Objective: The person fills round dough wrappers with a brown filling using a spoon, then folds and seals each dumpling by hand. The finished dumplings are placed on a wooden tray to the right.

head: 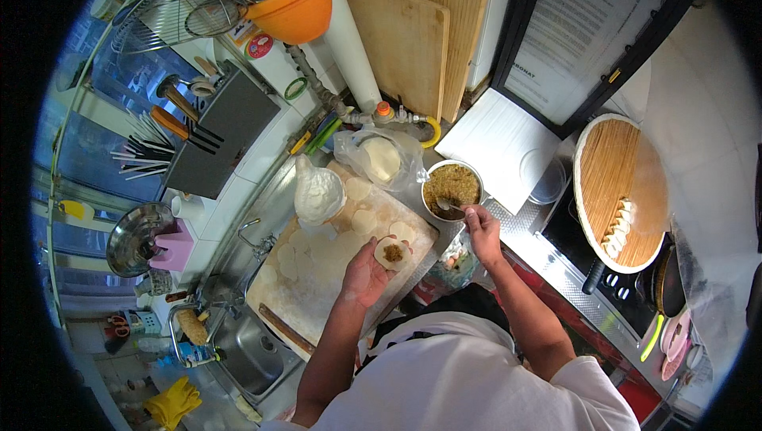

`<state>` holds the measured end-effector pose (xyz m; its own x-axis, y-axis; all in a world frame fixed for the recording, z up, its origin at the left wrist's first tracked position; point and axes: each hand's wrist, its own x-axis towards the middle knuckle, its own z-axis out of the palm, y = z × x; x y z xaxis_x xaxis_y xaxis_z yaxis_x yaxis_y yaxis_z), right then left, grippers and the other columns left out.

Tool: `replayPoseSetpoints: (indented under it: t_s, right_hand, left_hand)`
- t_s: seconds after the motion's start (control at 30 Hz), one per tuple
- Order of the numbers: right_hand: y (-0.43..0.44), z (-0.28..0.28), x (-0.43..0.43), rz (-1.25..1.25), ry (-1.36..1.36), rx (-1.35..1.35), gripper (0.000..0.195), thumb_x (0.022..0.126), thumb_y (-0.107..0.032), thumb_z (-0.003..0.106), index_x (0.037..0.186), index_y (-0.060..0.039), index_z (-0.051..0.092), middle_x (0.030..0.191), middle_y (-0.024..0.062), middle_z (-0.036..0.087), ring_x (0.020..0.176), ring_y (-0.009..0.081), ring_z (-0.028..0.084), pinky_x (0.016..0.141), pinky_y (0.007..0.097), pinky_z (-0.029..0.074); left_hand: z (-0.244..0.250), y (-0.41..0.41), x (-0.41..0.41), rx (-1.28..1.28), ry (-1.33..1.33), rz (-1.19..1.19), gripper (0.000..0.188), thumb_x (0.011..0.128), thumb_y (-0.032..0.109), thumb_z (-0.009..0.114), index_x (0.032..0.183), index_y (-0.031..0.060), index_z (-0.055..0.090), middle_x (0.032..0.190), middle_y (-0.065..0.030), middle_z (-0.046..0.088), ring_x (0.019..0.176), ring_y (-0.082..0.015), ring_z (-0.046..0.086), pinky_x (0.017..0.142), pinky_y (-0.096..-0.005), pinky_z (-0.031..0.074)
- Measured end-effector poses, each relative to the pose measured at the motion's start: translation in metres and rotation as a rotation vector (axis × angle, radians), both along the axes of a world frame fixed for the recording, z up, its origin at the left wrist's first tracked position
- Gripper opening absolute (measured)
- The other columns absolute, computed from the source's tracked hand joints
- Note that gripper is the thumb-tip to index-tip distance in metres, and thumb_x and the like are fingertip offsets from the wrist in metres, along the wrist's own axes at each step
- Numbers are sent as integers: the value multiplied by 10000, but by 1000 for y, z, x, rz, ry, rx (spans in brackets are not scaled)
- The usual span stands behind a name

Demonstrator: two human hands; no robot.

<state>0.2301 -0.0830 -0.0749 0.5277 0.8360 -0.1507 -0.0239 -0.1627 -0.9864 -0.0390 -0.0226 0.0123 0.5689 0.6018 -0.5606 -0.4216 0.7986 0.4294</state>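
On the fingers of my left hand (pixel 370 269) lies a round dough wrapper (pixel 384 250) with a small heap of brown filling (pixel 393 253) at its middle. My right hand (pixel 483 230) grips a metal spoon (pixel 447 205), whose bowl rests in the filling of a white bowl (pixel 426 208). Beneath my left hand is a floured wooden board (pixel 333 306) bearing several more flat wrappers (pixel 364 221). A bag of white flour (pixel 319 189) stands at the board's far side. Beside it, a ball of dough (pixel 381 158) sits in a clear plastic bag.
To the right, a round woven tray (pixel 613 157) holds a row of folded dumplings (pixel 618 230) above a black cooktop (pixel 634 312). A steel sink (pixel 253 353) lies left of the board. A rolling pin (pixel 287 328) rests along the board's near-left edge. Cutting boards (pixel 393 44) lean against the wall.
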Motion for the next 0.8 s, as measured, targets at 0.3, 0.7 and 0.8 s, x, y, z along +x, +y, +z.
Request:
replayPoseSetpoints:
  t_s: [0.3, 0.7, 0.8]
  right_hand:
    - [-5, -3, -2, 121, -382, -59, 271, 1032, -237, 551, 1090, -23, 707, 869, 109, 663, 768, 194, 631, 730, 342, 515]
    - [4, -19, -1, 69, 171, -36, 235, 1044, -180, 545, 1039, 6, 688, 740, 7, 568, 619, 92, 487, 559, 259, 408]
    - [12, -18, 1, -52, 446, -48, 221, 1040, -164, 535, 1011, 3, 676, 726, 15, 566, 588, 108, 485, 526, 271, 390]
  left_hand:
    - [2, -4, 1, -9, 31, -8, 491, 1060, 370, 429, 1342, -25, 502, 1357, -257, 578, 1281, -348, 564, 1109, -451, 427]
    - [-3, -5, 1, -12, 13, -12, 497, 1056, 378, 440, 1350, -18, 498, 1379, -270, 554, 1290, -371, 551, 1101, -450, 441]
    - [-2, -5, 3, -16, 33, -22, 495, 1051, 380, 452, 1338, -20, 508, 1376, -270, 557, 1291, -373, 551, 1104, -454, 437]
